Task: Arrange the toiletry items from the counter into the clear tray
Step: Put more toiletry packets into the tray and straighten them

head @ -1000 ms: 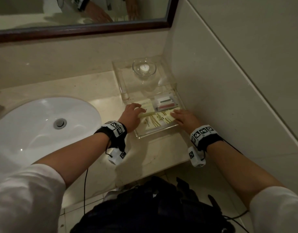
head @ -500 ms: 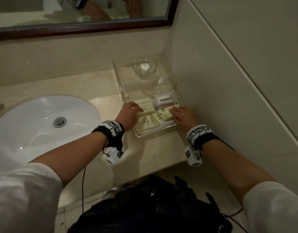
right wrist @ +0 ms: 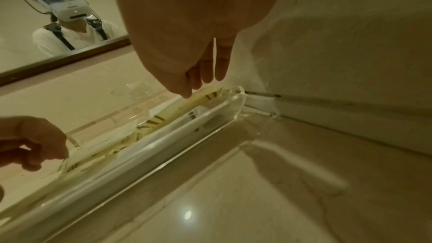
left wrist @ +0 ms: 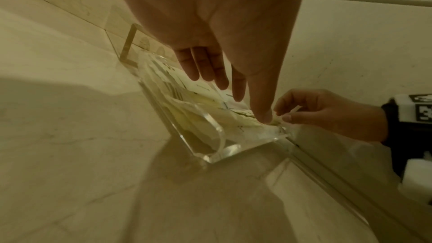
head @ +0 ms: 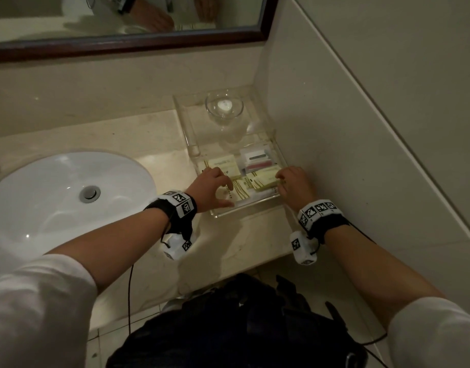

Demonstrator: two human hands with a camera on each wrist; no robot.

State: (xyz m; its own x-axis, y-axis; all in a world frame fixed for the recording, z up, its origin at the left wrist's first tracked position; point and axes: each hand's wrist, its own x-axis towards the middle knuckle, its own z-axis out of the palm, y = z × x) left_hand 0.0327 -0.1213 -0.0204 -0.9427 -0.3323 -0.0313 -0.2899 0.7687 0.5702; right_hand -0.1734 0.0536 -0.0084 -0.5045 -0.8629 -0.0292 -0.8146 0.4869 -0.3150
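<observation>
Left hand [head: 211, 188] loosely spread, fingertips on packets [head: 251, 183] to square them | right hand [head: 295, 185] seemingly pinching packet's end | clear tray [head: 244, 209] at bench's right corner, against wall, holds all.

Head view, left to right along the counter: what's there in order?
Sink → drain → left hand → yellow packets in the clear tray → right hand → side wall.
</observation>
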